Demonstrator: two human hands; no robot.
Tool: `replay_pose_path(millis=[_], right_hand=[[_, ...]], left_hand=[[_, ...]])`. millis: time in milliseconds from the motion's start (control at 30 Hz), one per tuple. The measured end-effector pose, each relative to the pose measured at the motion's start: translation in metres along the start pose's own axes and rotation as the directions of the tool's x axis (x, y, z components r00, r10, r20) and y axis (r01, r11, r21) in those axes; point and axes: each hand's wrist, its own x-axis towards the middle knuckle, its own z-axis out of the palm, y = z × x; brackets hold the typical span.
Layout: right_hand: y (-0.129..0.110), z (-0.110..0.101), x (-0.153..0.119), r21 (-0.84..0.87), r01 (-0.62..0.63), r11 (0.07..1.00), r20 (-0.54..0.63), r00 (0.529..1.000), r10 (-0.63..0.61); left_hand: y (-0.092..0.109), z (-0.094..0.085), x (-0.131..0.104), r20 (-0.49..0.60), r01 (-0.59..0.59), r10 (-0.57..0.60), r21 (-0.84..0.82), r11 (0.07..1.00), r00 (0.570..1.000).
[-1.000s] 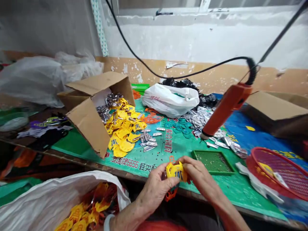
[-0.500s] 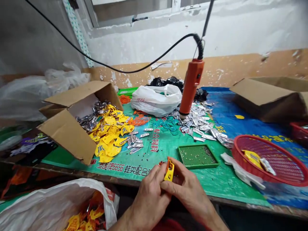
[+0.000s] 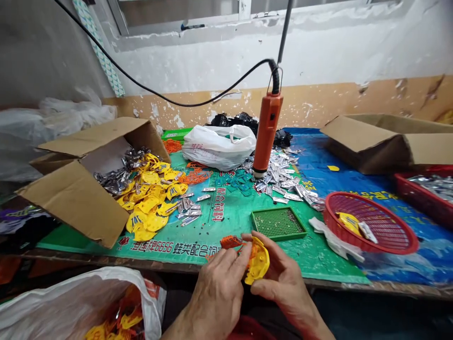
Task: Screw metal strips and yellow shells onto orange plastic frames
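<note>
My right hand (image 3: 283,278) grips a yellow plastic piece (image 3: 260,262) between thumb and fingers, its inner side facing up. Pressed against that piece from the left, my left hand (image 3: 221,283) has its fingers closed on an orange part (image 3: 231,242) that sticks out beyond the fingertips. Both hands are at the table's front edge. A green tray (image 3: 278,224) lies just beyond them. The orange electric screwdriver (image 3: 268,132) hangs upright from a rod behind the tray. A heap of yellow pieces (image 3: 150,200) lies at the left.
Cardboard boxes stand left (image 3: 79,198) and right (image 3: 368,146). Silver strips (image 3: 279,172) lie near a white bag (image 3: 219,146). A red basket (image 3: 368,222) sits at right, with a red tray (image 3: 424,189) beyond. A white sack (image 3: 81,302) holds orange-yellow pieces at lower left.
The yellow piece has turned to show its inner side, and more of the orange part now shows above my left hand. The view has shifted right.
</note>
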Motion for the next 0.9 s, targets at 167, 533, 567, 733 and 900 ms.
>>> replay_pose_path(millis=[167,533,567,733,900], right_hand=[[0.004,-0.002,-0.002,0.028,0.061,0.998,0.025,0.998,-0.061],[0.006,-0.004,-0.002,-0.009,0.034,0.999,-0.045,0.998,-0.034],[0.006,-0.004,-0.001,-0.017,0.037,0.999,-0.052,0.998,-0.038],[0.006,-0.002,0.000,-0.016,0.025,1.000,-0.066,0.998,-0.026],[0.007,-0.001,-0.001,0.037,0.000,0.999,-0.049,0.999,0.002]], left_hand=[[0.002,0.003,0.000,-0.013,-0.076,0.078,0.136,0.988,0.997],[0.001,0.009,0.000,-0.017,-0.084,0.090,0.213,0.973,0.996],[0.001,0.009,-0.001,-0.015,-0.082,0.087,0.211,0.974,0.996],[-0.001,0.011,-0.002,-0.002,-0.080,0.082,0.206,0.975,0.997],[-0.001,0.010,-0.002,0.018,-0.089,0.087,0.200,0.976,0.996]])
